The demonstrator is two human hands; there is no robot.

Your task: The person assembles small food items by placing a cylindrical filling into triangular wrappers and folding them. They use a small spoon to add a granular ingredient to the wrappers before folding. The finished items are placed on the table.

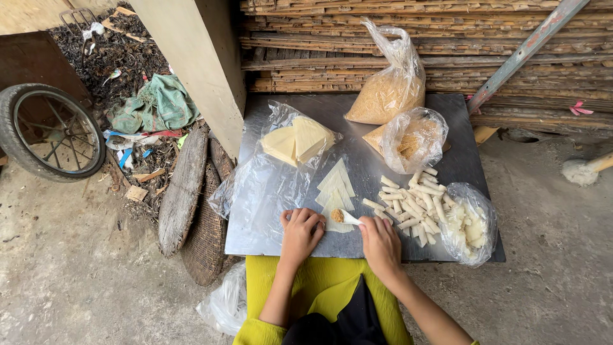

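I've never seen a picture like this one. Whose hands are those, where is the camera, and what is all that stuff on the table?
The camera sits on a person's head and looks down, so you see that person's own two bare hands. The right hand holds a small white spoon with brown filling. The left hand presses on a pale triangle wrapper. On the grey metal table lie a stack of wrappers, finished white rolls, and a bag of brown crumbs.

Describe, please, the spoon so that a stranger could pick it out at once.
On the grey metal tabletop, look at the near edge, where two hands work. The white spoon is in the right hand, over a pale triangular wrapper. It alone carries a brown heap of filling.
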